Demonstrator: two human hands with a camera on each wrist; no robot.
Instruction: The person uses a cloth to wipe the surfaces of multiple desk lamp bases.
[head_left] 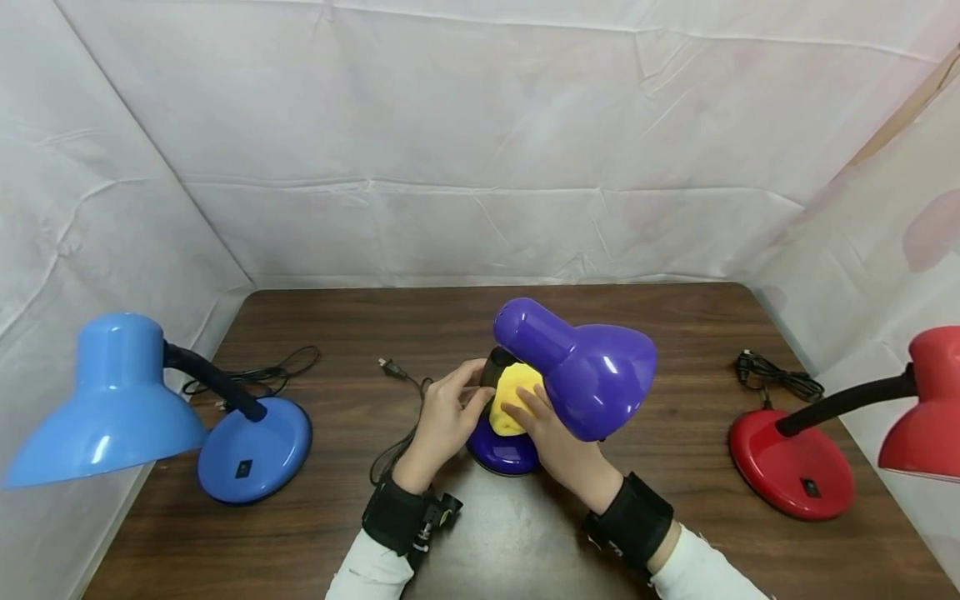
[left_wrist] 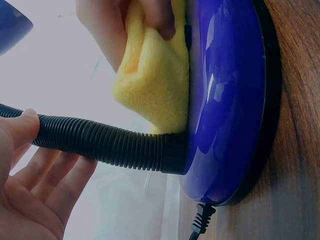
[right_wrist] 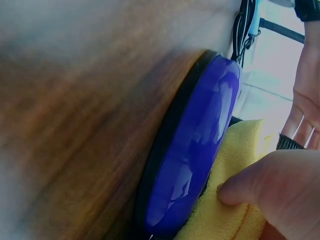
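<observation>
**A:** The person is working at the purple lamp [head_left: 577, 367], which is standing at the middle of the wooden table [head_left: 675, 317], near the front edge. The right hand [head_left: 558, 437] is pressing a yellow cloth [head_left: 512, 396] against the top of the lamp's round base [head_left: 498, 454].

**B:** And the right wrist view is showing it close up: the thumb [right_wrist: 265, 185] is pinching a fold of that cloth, with the glossy base just beside it.

**A:** The left hand [head_left: 442, 421] is holding the black ribbed neck [left_wrist: 105, 142] where it is rising out of the base. In the left wrist view the thumb is lying over the neck and the fingers [left_wrist: 55, 185] are sitting loosely spread beneath it, only lightly curled.

**B:** The cloth is sitting right where neck and base are meeting, touching both. The shade is hanging over the right hand and hiding part of it.

**A:** Off to the left a blue lamp [head_left: 120, 400] is standing at the table's edge, and a red lamp [head_left: 832, 442] is standing on the right, each well apart from the purple one. A black power cord [head_left: 401, 417] is trailing from the purple base past the left wrist.
</observation>
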